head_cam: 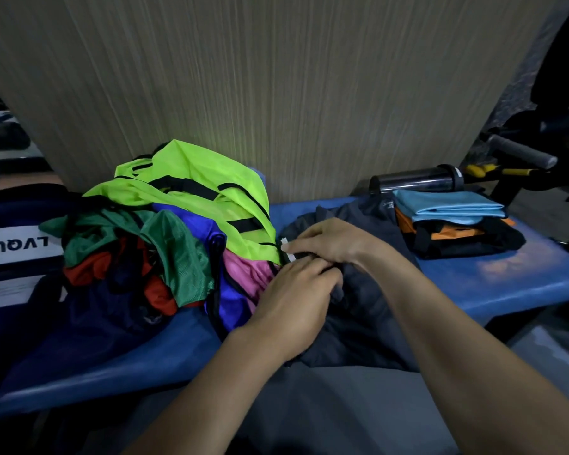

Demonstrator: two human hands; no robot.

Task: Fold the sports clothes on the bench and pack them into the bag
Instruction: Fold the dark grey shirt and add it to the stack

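dark grey garment flat on blue desk, beside heap of bibs | left hand fingers curled, gripping its edge | right hand fingers pinching same edge at white tag

We see a dim scene, brightest on the pale wall panel behind the bench, where light falls from above. The corners sink into deep shadow. A soft sheen lies on the bench's right end. The wide lens bows the panel's edges, and our hands look slightly blurred.
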